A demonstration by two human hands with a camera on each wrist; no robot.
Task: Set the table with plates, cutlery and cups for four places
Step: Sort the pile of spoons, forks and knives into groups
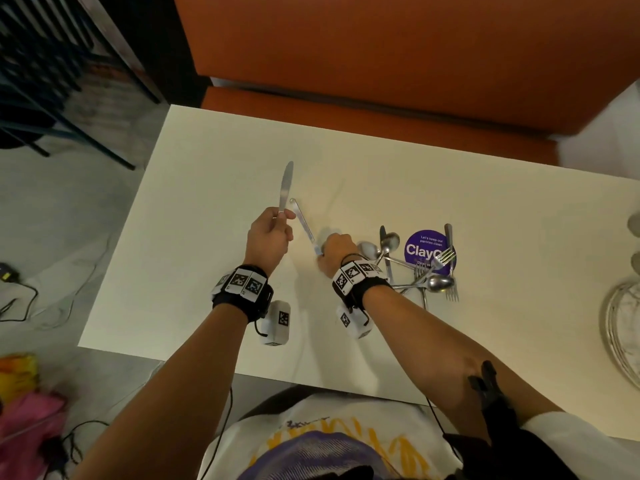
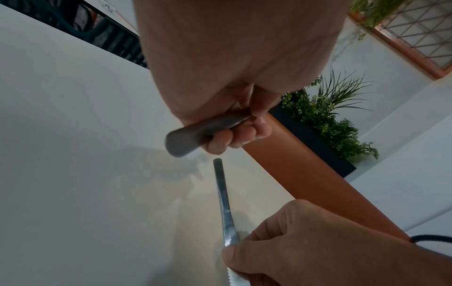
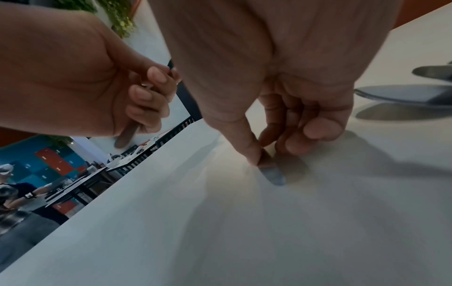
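My left hand (image 1: 270,233) grips a table knife (image 1: 285,185) by its handle, blade pointing away over the white table (image 1: 194,271). In the left wrist view its handle end (image 2: 193,137) sticks out under my curled fingers. My right hand (image 1: 334,251) pinches the serrated blade end of a second knife (image 1: 303,220), whose handle points toward the left hand. The right wrist view shows that blade tip (image 3: 271,172) held low against the tabletop. A pile of forks, spoons and knives (image 1: 419,268) lies just right of my right wrist.
The cutlery pile partly covers a round purple sticker (image 1: 420,247). Clear glass plates (image 1: 623,327) sit at the table's right edge. An orange bench (image 1: 381,64) runs along the far side. Cables and bags lie on the floor at left.
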